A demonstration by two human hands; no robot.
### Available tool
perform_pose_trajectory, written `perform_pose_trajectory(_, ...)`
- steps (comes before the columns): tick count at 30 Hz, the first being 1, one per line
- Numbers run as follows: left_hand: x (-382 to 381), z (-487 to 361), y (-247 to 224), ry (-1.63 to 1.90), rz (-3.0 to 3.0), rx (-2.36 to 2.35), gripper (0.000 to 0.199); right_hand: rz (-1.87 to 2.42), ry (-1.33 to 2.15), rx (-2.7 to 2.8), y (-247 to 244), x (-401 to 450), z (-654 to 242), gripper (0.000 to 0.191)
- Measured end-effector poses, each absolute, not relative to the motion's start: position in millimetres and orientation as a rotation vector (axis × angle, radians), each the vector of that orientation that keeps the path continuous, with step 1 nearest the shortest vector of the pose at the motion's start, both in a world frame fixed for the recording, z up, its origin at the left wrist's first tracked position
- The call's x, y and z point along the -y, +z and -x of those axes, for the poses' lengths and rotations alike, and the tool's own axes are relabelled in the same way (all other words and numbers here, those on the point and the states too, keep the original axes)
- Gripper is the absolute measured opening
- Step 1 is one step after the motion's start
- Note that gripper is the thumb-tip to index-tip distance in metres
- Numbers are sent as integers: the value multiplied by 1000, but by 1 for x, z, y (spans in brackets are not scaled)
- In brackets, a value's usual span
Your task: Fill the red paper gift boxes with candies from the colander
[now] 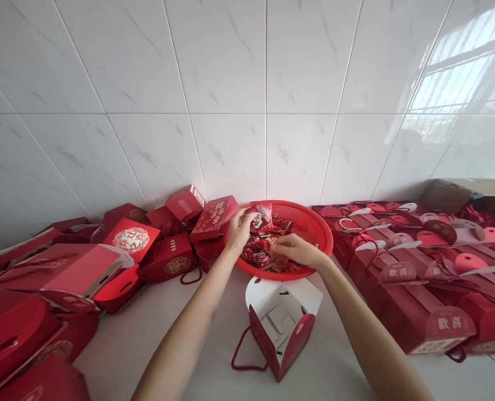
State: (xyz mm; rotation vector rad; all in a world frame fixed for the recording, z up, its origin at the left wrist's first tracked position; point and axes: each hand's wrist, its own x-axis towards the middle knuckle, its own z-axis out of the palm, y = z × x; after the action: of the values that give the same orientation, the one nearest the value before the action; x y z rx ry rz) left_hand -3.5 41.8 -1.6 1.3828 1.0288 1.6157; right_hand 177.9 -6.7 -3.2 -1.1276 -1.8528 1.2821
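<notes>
My left hand (239, 229) is closed on a shiny red candy packet (262, 216) with pale printing, held up over the left part of a red plastic basket (323, 234). Wrapped candies (261, 258) in red and dark wrappers lie in the basket. Down among them reaches my right hand (290, 250), its fingers bent and pressed together; what they pinch is hidden. Between my forearms, just in front of the basket, stands an open red gift box (281, 346). Its flaps are spread, its white inside shows, and a dark red cord handle (247, 366) hangs at its left.
Loosely piled red boxes (63, 267) cover the left side, some near my left forearm. On the right, closed red boxes (415, 312) with cord handles stand in tight rows. A brown carton (448, 195) sits behind them. The tiled wall (231, 150) rises directly behind the basket.
</notes>
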Motion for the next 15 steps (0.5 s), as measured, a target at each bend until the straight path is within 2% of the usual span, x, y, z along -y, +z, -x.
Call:
perform_pose_trajectory(2, -41, 4, -2, 1598, -1382, -1038, 25, 1235, 1216, 1951, -4, 7, -175, 26)
perform_pose_trajectory(4, -40, 4, -2, 1577, -1378, -1044, 24, 1389, 960, 1927, -6, 5, -174, 19)
perform_pose_trajectory(7, -40, 3, -1, 1535, -1343, -1067, 24, 1514, 743, 1875, -11, -1, -175, 23)
perform_pose_trajectory(15, -41, 4, -2, 1451, -1318, -1106, 27, 1606, 686, 1884, -15, -8, -179, 44)
